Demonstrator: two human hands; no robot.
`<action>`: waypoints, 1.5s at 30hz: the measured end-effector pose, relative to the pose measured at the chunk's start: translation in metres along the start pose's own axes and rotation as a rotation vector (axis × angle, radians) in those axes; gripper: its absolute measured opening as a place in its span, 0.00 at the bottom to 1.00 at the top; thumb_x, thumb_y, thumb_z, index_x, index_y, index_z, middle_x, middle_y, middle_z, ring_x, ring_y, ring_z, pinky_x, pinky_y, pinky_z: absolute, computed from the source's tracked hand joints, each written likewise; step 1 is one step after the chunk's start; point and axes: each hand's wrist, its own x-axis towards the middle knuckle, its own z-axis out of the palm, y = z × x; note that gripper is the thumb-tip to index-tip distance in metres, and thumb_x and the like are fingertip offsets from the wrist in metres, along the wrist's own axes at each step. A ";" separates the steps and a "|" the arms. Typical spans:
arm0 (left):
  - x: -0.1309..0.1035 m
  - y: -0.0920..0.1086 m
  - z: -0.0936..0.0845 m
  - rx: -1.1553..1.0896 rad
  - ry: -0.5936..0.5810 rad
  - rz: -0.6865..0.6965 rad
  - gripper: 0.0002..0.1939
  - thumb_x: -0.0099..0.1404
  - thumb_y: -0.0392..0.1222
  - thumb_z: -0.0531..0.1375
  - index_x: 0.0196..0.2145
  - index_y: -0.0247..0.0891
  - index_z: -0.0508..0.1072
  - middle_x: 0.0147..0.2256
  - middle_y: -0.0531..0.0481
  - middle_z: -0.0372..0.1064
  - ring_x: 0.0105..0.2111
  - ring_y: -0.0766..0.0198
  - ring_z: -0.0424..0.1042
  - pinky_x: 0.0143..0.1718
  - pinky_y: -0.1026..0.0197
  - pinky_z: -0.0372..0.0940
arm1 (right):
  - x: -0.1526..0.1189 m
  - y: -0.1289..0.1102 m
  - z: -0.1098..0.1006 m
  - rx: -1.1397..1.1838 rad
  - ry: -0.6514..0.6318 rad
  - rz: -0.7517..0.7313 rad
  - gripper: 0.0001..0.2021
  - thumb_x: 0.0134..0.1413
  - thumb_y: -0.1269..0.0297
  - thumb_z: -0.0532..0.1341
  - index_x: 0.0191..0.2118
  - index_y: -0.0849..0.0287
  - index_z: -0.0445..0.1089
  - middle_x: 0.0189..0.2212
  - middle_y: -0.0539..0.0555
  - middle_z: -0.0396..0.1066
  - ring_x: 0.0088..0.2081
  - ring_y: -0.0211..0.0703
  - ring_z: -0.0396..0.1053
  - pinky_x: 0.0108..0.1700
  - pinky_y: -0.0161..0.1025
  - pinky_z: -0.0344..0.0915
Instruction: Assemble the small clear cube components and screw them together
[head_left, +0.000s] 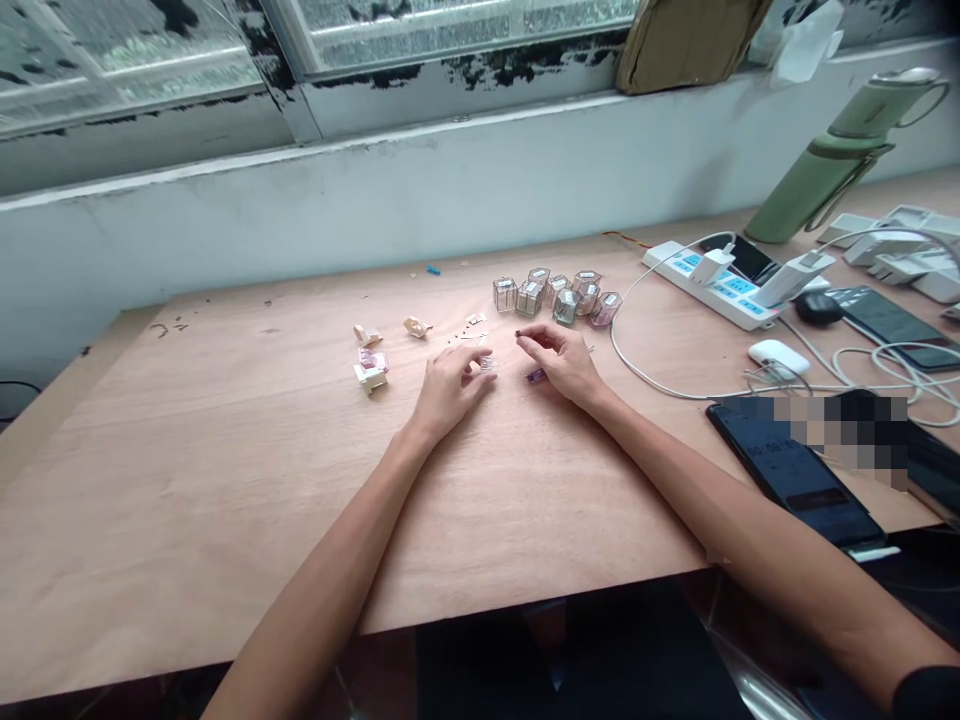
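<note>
My left hand rests on the wooden table, fingers curled round a small clear piece, which looks like transparent plastic. To its right, my right hand pinches a tiny dark piece between thumb and forefinger. Under that hand lies a small purple piece, partly covered by it. Tiny loose bits are scattered just beyond my hands. Several small clear-walled hexagonal boxes with labels stand together behind my right hand.
Small cream and pink pieces sit left of my hands, near a tan piece. A white power strip, cables, phones, an earbud case and a green bottle occupy the right side. A wall and window border the back.
</note>
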 end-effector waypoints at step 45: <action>0.007 -0.013 -0.003 -0.697 0.459 -0.351 0.24 0.68 0.59 0.61 0.51 0.38 0.66 0.37 0.45 0.78 0.29 0.68 0.72 0.32 0.64 0.66 | -0.013 -0.014 0.048 -0.658 -0.384 -0.367 0.13 0.70 0.56 0.56 0.51 0.54 0.72 0.60 0.63 0.66 0.61 0.60 0.61 0.61 0.59 0.57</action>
